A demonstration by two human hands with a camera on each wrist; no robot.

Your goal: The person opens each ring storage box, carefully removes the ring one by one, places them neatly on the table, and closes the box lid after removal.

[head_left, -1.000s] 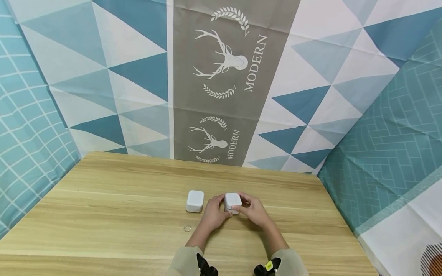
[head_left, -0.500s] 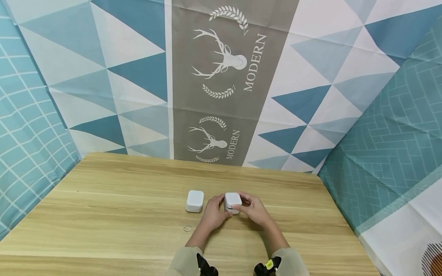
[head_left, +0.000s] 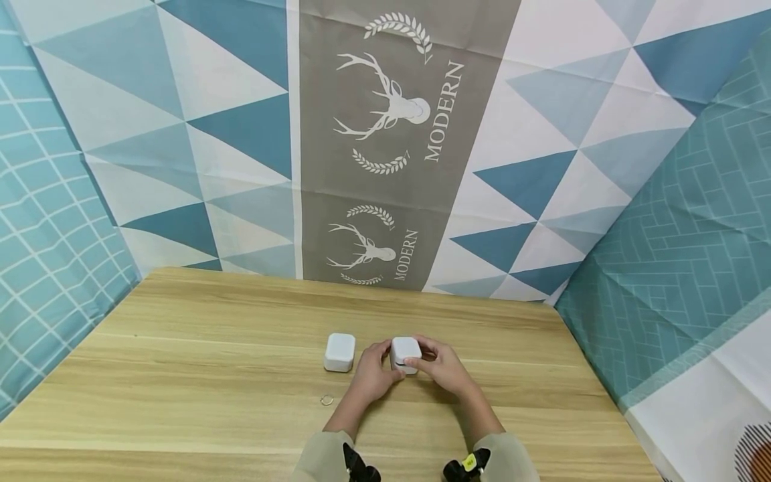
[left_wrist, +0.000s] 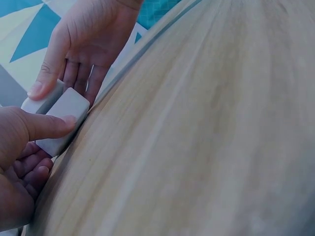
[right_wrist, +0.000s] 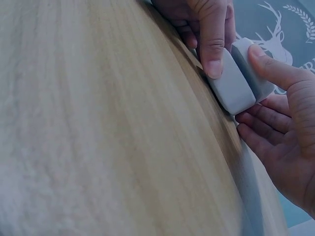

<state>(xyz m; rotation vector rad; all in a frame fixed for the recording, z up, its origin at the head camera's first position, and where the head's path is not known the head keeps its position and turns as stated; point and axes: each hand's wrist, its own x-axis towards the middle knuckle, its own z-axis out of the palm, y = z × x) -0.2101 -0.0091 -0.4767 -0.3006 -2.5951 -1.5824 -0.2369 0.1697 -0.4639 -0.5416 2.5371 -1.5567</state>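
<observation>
Lower middle | left hand (head_left: 371,376) curled round white box (right_wrist: 234,88); right hand (head_left: 446,369) pinches lid (head_left: 406,347) | lid slightly higher now, box seems partly open

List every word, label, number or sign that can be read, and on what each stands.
"MODERN": upper print, grey wall panel.
"MODERN": lower print, same panel.
Right wrist view: letters cut off.
Yellow label, black wrist device: too small to read.
Held white box, other white box: no text seen.

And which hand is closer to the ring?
Left. The left hand is beyond the ring and to its right, gripping a box; the right hand grips that box from farther right.
</observation>
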